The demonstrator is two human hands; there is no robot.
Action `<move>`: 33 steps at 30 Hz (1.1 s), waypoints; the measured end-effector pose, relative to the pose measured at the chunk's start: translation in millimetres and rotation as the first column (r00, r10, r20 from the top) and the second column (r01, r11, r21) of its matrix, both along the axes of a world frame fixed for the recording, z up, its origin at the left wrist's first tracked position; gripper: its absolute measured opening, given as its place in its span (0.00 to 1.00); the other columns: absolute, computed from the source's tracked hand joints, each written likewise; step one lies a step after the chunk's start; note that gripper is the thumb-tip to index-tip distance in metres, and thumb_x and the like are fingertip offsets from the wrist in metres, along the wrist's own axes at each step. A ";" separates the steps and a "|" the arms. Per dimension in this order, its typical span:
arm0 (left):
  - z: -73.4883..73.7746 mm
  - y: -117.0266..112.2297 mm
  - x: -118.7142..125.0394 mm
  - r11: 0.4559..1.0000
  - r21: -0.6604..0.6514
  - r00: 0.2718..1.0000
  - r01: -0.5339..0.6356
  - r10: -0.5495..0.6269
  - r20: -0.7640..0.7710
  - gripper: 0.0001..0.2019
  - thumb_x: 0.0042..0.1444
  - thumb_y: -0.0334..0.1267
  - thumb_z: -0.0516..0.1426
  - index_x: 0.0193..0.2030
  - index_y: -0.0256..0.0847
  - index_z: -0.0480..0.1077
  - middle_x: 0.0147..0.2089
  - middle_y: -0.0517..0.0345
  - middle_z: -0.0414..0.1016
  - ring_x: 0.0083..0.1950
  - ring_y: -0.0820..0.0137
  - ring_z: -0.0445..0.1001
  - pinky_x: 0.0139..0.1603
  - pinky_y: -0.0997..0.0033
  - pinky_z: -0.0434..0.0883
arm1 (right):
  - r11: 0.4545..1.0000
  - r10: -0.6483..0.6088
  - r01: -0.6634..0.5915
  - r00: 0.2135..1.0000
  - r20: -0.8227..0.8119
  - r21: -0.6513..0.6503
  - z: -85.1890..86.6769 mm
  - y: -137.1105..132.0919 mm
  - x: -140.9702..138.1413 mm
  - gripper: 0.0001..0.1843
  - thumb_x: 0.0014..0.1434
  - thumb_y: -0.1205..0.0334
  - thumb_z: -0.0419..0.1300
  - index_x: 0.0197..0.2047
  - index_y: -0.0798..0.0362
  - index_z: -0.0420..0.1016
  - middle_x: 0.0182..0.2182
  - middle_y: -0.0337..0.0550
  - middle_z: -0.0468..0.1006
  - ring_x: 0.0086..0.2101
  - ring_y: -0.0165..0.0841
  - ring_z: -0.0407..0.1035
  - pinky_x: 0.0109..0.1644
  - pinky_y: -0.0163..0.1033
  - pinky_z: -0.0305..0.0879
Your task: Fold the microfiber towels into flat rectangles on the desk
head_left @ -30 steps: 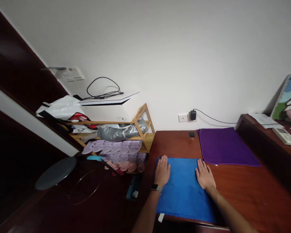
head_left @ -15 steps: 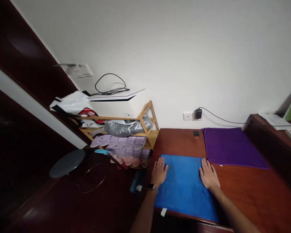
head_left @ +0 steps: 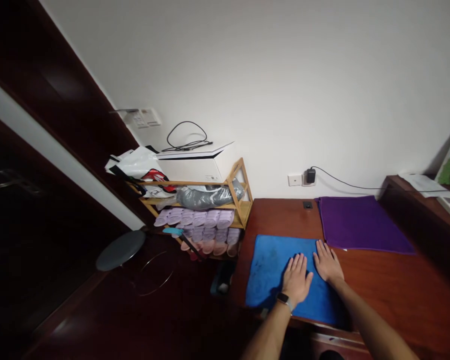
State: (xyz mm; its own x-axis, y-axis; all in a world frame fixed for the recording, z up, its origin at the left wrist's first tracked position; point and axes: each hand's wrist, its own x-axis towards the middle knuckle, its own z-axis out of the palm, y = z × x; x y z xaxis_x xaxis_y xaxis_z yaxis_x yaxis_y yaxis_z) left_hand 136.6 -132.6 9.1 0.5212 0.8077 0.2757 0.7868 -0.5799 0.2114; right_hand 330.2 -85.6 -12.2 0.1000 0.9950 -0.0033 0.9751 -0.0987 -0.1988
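A blue cloth [head_left: 272,270] lies spread flat near the left front corner of the reddish-brown desk [head_left: 281,215]. My left hand [head_left: 297,280], a watch on its wrist, rests palm down over the middle of the cloth with fingers stretched out. At the cloth's right edge lies my right hand [head_left: 328,262], also flat, its fingers extended. Neither hand holds anything. Beyond the right hand a purple cloth [head_left: 363,222] is laid flat at the back of the desk.
Left of the desk stands a wooden rack [head_left: 243,212] with lilac and pink slippers [head_left: 198,218], a plastic-wrapped grey bundle [head_left: 206,196] and a white box [head_left: 191,169]. A round stool [head_left: 122,250] is farther left. A black plug [head_left: 311,175] sits in the wall, its cable running right.
My left hand has moved right, from the blue cloth's left edge to its middle. The right hand stays at the right edge. The view has shifted slightly.
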 end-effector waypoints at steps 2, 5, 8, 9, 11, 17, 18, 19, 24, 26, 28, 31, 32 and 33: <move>-12.7 -3.5 -1.6 0.998 -0.014 0.998 -0.058 0.058 0.014 0.32 0.75 0.50 0.42 0.81 0.42 0.45 0.78 0.48 0.58 0.79 0.58 0.57 0.77 0.48 0.60 | 1.000 0.002 -0.002 1.000 -0.004 0.007 -1.0 0.1 0.7 0.39 0.72 0.51 0.34 0.80 0.60 0.46 0.78 0.47 0.50 0.76 0.39 0.43 0.77 0.49 0.38; -19.3 -2.9 -59.4 0.978 -0.011 0.978 -0.207 0.207 -0.022 0.30 0.76 0.49 0.41 0.81 0.43 0.48 0.79 0.49 0.57 0.79 0.58 0.57 0.77 0.46 0.61 | 1.000 0.006 -0.006 1.000 -0.002 0.000 -1.9 -0.3 1.2 0.40 0.72 0.49 0.33 0.80 0.60 0.46 0.78 0.46 0.49 0.76 0.39 0.43 0.78 0.49 0.38; -15.4 -4.2 -136.5 0.937 -0.013 0.932 -0.349 0.345 -0.108 0.30 0.76 0.48 0.40 0.80 0.41 0.49 0.79 0.49 0.55 0.80 0.58 0.55 0.77 0.47 0.60 | 1.000 0.005 -0.005 1.000 0.003 -0.008 0.3 -0.1 0.2 0.40 0.72 0.49 0.34 0.80 0.61 0.46 0.78 0.47 0.48 0.76 0.40 0.42 0.78 0.49 0.37; -13.8 -5.7 -155.2 0.932 -0.016 0.925 -0.362 0.357 -0.131 0.30 0.76 0.48 0.40 0.80 0.40 0.49 0.80 0.49 0.55 0.80 0.59 0.55 0.77 0.48 0.60 | 1.000 0.002 -0.002 1.000 0.002 -0.012 2.6 0.3 -0.4 0.40 0.72 0.49 0.34 0.80 0.61 0.46 0.78 0.47 0.48 0.76 0.40 0.42 0.78 0.49 0.37; -11.9 -9.0 -176.1 0.929 -0.017 0.917 -0.371 0.363 -0.162 0.30 0.76 0.48 0.40 0.80 0.39 0.49 0.80 0.49 0.54 0.80 0.60 0.54 0.78 0.50 0.60 | 1.000 -0.011 0.011 1.000 -0.003 -0.027 10.0 0.5 -2.4 0.40 0.72 0.49 0.33 0.80 0.61 0.46 0.78 0.46 0.49 0.76 0.40 0.43 0.77 0.49 0.38; -16.1 -10.0 -170.2 0.927 0.027 0.914 -0.373 0.373 -0.160 0.30 0.76 0.46 0.41 0.81 0.43 0.47 0.80 0.49 0.55 0.79 0.60 0.56 0.77 0.49 0.61 | 0.994 -0.036 0.037 0.999 -0.009 0.105 25.7 -35.8 -11.9 0.39 0.72 0.54 0.30 0.79 0.62 0.52 0.78 0.47 0.50 0.76 0.40 0.44 0.78 0.49 0.37; -17.1 -9.0 -169.4 0.928 0.035 0.915 -0.372 0.373 -0.154 0.30 0.76 0.46 0.41 0.81 0.43 0.47 0.79 0.50 0.56 0.79 0.59 0.56 0.77 0.49 0.61 | 0.992 -0.038 0.039 0.999 -0.010 0.117 23.0 -50.1 -13.9 0.39 0.72 0.53 0.30 0.78 0.60 0.52 0.78 0.47 0.51 0.76 0.41 0.44 0.78 0.51 0.38; -18.0 -7.9 -169.3 0.927 0.043 0.916 -0.372 0.374 -0.147 0.30 0.75 0.46 0.42 0.81 0.44 0.47 0.79 0.50 0.56 0.79 0.59 0.57 0.77 0.48 0.61 | 0.993 -0.038 0.039 0.999 -0.011 0.113 18.8 -65.6 -16.0 0.39 0.73 0.51 0.31 0.79 0.59 0.53 0.78 0.46 0.51 0.76 0.42 0.44 0.78 0.52 0.39; -18.7 -4.5 -172.0 0.930 0.055 0.921 -0.364 0.368 -0.124 0.30 0.75 0.46 0.42 0.81 0.44 0.48 0.79 0.49 0.58 0.78 0.58 0.58 0.76 0.48 0.61 | 0.999 -0.037 0.037 0.999 -0.002 0.002 1.5 -127.4 -24.8 0.40 0.72 0.46 0.33 0.80 0.56 0.49 0.78 0.43 0.50 0.76 0.42 0.43 0.79 0.54 0.38; -15.8 -4.8 -174.7 0.931 0.043 0.921 -0.361 0.364 -0.142 0.30 0.75 0.46 0.43 0.80 0.43 0.51 0.78 0.49 0.59 0.78 0.59 0.58 0.76 0.48 0.61 | 0.999 -0.041 0.040 0.999 -0.011 -0.011 4.1 -134.6 -26.9 0.39 0.72 0.47 0.34 0.80 0.57 0.49 0.78 0.43 0.50 0.76 0.42 0.42 0.79 0.54 0.36; -10.5 -5.7 -177.5 0.930 0.032 0.914 -0.366 0.366 -0.175 0.29 0.74 0.45 0.43 0.79 0.41 0.55 0.78 0.48 0.59 0.78 0.59 0.59 0.77 0.49 0.61 | 0.999 -0.041 0.041 0.999 -0.028 -0.018 10.3 -134.5 -28.2 0.39 0.72 0.48 0.34 0.80 0.57 0.48 0.78 0.44 0.50 0.76 0.42 0.42 0.79 0.55 0.36; 0.5 -7.9 -167.7 0.926 0.055 0.907 -0.374 0.378 -0.188 0.29 0.74 0.44 0.42 0.77 0.38 0.59 0.77 0.47 0.61 0.78 0.58 0.59 0.77 0.49 0.60 | 0.998 -0.047 0.045 0.998 -0.046 -0.033 19.0 -130.9 -29.2 0.39 0.73 0.49 0.34 0.80 0.57 0.48 0.78 0.43 0.49 0.76 0.42 0.42 0.79 0.55 0.36; 4.1 -9.3 -156.4 0.929 0.071 0.913 -0.363 0.370 -0.174 0.29 0.74 0.43 0.42 0.77 0.37 0.59 0.77 0.46 0.61 0.78 0.58 0.59 0.77 0.49 0.59 | 0.998 -0.047 0.045 0.998 -0.049 -0.034 20.7 -130.3 -29.3 0.39 0.73 0.49 0.34 0.80 0.57 0.47 0.78 0.43 0.48 0.76 0.42 0.41 0.79 0.55 0.36; 7.1 -11.2 -140.0 0.938 0.084 0.926 -0.336 0.345 -0.153 0.29 0.74 0.43 0.41 0.77 0.37 0.59 0.78 0.46 0.60 0.78 0.58 0.58 0.78 0.48 0.59 | 0.998 -0.046 0.045 0.998 -0.052 -0.034 21.7 -130.1 -29.4 0.39 0.73 0.49 0.34 0.80 0.57 0.47 0.78 0.43 0.48 0.76 0.41 0.41 0.79 0.55 0.36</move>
